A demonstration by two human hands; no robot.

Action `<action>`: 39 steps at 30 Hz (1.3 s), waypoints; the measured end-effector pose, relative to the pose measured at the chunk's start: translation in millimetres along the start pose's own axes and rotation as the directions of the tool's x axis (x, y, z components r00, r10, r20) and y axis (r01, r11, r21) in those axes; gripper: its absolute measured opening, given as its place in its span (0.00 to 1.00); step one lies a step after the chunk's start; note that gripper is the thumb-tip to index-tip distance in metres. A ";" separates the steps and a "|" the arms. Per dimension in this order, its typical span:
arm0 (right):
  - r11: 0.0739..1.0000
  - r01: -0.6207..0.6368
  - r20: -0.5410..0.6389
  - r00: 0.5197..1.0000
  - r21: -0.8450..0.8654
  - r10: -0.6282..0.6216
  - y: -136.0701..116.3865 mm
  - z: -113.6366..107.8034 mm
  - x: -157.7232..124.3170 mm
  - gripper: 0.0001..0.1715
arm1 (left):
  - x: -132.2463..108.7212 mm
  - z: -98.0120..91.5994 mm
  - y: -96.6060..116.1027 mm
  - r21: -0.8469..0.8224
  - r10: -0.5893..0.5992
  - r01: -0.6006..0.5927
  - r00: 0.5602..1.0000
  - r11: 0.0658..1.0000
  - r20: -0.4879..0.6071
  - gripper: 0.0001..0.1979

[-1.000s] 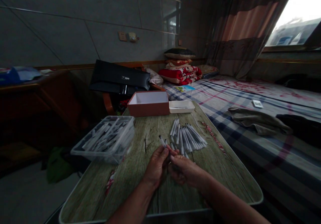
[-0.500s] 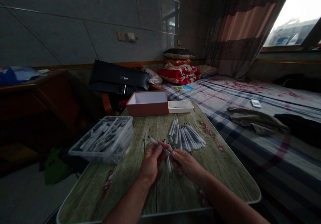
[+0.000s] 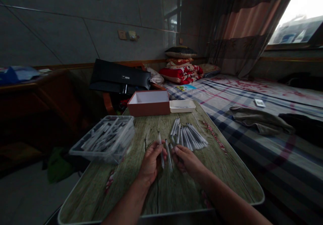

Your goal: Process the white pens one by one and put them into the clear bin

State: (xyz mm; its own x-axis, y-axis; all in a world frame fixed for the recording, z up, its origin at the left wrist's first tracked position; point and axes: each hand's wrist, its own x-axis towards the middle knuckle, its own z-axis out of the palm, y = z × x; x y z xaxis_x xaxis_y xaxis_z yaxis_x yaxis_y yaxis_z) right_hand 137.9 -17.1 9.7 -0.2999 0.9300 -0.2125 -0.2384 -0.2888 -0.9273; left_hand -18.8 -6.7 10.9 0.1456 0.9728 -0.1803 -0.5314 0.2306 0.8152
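My left hand (image 3: pixel 150 162) is closed around a slim clear pen (image 3: pixel 159 141), its dark end pointing away from me. Between my hands another pen (image 3: pixel 169 157) lies on the wood-patterned table (image 3: pixel 181 198), dark end away. My right hand (image 3: pixel 186 159) is closed, thumb against fingers, with a small dark tip (image 3: pixel 171 146) at the fingertips; what it belongs to is hidden. Just beyond the right hand lies a fanned row of clear pens (image 3: pixel 193 137), with a smaller bunch of pens (image 3: pixel 175 126) at its left.
A clear plastic bin (image 3: pixel 102 154) full of pen parts stands at the table's left edge. At the far end are a brown open box (image 3: pixel 148 109) and a shallow white tray (image 3: pixel 182 110) holding something thin. A bed (image 3: pixel 222 100) adjoins on the right.
The pen that slanted between both hands is now in my left hand alone, turned to point away from me. My right hand has parted slightly from it.
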 end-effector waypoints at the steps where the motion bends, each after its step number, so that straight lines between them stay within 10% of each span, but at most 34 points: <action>1: 1.000 0.015 -0.032 0.999 0.024 -0.014 -1.7 -2.1 0.8 0.24 | -1.2 -0.6 1.1 0.015 -0.052 0.051 0.996 0.999 0.069 0.19; 6: 0.999 0.029 -0.136 0.990 0.037 -0.023 -5.3 -14.3 6.8 0.27 | -3.3 -7.0 -0.8 0.045 -0.266 0.270 0.885 0.962 0.382 0.15; 12: 0.994 0.037 -0.063 0.997 -0.106 -0.044 -2.6 -20.0 9.7 0.30 | 0.4 -13.9 -7.3 -0.035 -0.285 0.339 0.839 0.940 0.464 0.07; 19: 0.996 -0.029 -0.093 0.995 0.083 0.036 -0.1 -18.9 10.1 0.30 | -4.3 -1.3 -2.7 -0.090 -0.201 0.233 0.941 0.968 0.273 0.12; 26: 0.996 0.002 -0.135 0.991 0.084 0.009 6.2 -14.7 13.9 0.27 | -3.3 3.1 -11.7 0.195 0.108 -0.117 0.993 0.974 0.056 0.11; 39: 0.987 0.159 -0.121 0.980 0.000 -0.158 3.1 -7.7 8.3 0.23 | -0.6 5.9 -9.8 0.021 0.070 -0.069 0.995 0.997 -0.066 0.16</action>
State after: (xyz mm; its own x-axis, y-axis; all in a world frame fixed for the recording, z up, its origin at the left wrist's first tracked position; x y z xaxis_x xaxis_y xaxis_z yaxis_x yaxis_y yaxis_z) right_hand 141.9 -8.5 2.7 -0.1442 0.9845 -0.0994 -0.2832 -0.1373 -0.9492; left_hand -8.8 -9.7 6.3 0.0520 0.9860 -0.1587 -0.5226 0.1623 0.8370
